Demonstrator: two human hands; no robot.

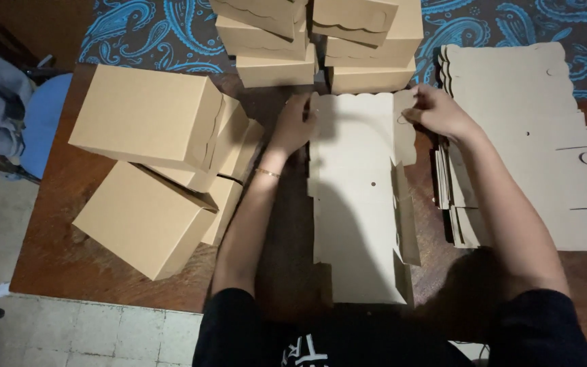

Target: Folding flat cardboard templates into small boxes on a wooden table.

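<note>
Dark wooden table (69,238) fills most of the view, standing on a pale tiled floor (103,333), with a blue paisley cloth (151,30) along its far edge. To your right lies the largest item, a stack of flat cardboard sheets (531,149) with scalloped far edges and half-round cutouts. To your left, a pile of finished brown boxes (144,177) leans in two tilted layers. At the far edge, directly ahead, a second group of closed boxes (321,41) is stacked in two columns.

Between your forearms lies the unfolded box blank (354,204), flat on the table and running from the far boxes back toward your body. Its right side flaps stand raised; its far edge is scalloped.

Your left hand (295,122) rests against the far left edge of the blank, fingers curled; whether it grips the edge or only presses on it cannot be told. Your right hand (436,109) pinches the far right corner flap (405,115) of the blank between fingers and thumb. A thin bracelet (266,172) sits on your left wrist.
</note>
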